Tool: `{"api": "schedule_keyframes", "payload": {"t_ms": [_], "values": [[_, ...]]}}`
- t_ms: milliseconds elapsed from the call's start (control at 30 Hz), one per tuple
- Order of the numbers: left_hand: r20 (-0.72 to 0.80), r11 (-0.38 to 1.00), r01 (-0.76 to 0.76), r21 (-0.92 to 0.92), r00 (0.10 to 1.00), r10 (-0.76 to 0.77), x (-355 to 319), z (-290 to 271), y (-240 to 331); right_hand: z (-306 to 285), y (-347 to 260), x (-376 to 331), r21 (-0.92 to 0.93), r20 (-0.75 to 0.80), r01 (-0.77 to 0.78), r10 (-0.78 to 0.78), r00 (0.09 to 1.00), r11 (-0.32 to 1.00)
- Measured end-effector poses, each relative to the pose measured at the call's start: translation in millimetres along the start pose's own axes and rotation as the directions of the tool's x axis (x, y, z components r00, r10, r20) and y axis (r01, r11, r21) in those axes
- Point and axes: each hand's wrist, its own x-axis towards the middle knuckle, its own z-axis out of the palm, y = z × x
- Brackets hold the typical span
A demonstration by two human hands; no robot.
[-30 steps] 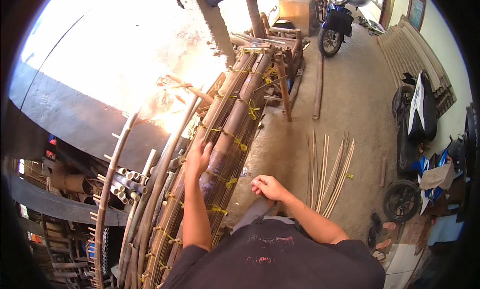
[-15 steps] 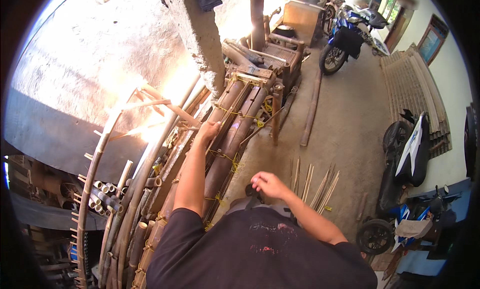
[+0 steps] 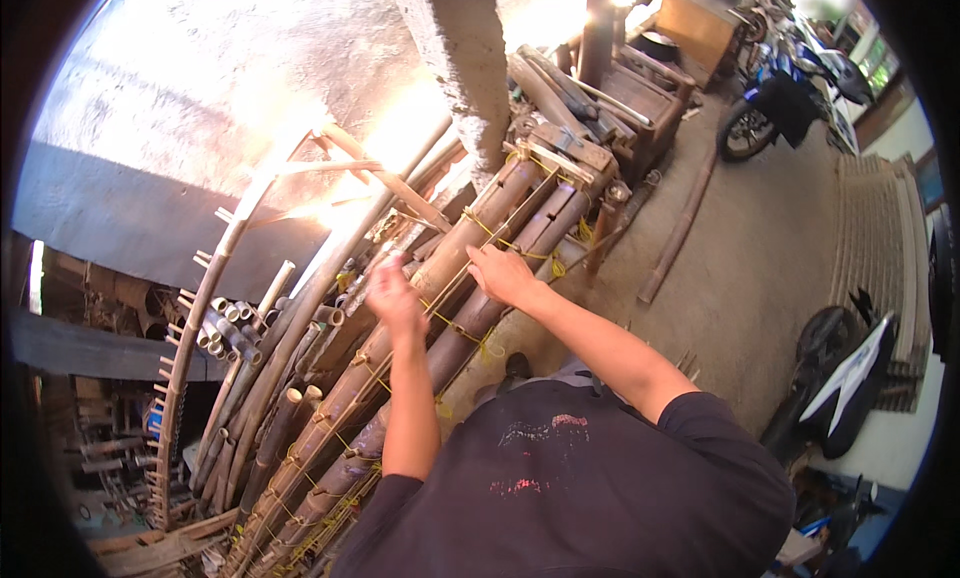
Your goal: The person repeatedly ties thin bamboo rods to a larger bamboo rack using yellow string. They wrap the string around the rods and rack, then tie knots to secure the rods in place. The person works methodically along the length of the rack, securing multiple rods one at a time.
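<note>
Two long brown bamboo poles (image 3: 452, 356) lie side by side, running from the lower left to a wooden block (image 3: 570, 150) at the far end. Yellow cord (image 3: 463, 330) is tied round them at intervals. Along the poles runs a thin bamboo strip (image 3: 530, 200). My right hand (image 3: 503, 275) reaches over the poles, its fingers pinched together on this strip. To its left my left hand (image 3: 397, 300) is raised over the left pole. Motion smears its fingers, so whether they hold anything is unclear.
A curved pegged bamboo frame (image 3: 190, 323) and cut bamboo poles (image 3: 232, 328) stand at the left. A concrete post (image 3: 462, 78) rises beyond my hands. On the right are a loose pole (image 3: 680, 228), a blue motorcycle (image 3: 775, 113) and stacked corrugated sheets (image 3: 880, 248).
My right hand has moved from beside my body forward and left onto the bamboo strip. My left hand has left the strip and drawn back to the left. The view has turned left.
</note>
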Motion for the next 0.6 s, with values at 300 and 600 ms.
{"api": "schedule_keyframes", "payload": {"t_ms": [300,600], "values": [[-0.226,0.372,-0.367,0.853,0.382,0.896,-23.7,-41.1,211.8,-7.0,19.0,9.6,0.010,0.114,0.098,-0.098,0.989,0.995],[0.301,-0.183,0.630,0.754,-0.084,0.950,25.6,-64.2,396.7,-5.3,17.7,8.2,-0.052,0.260,0.112,-0.095,0.961,0.992]]}}
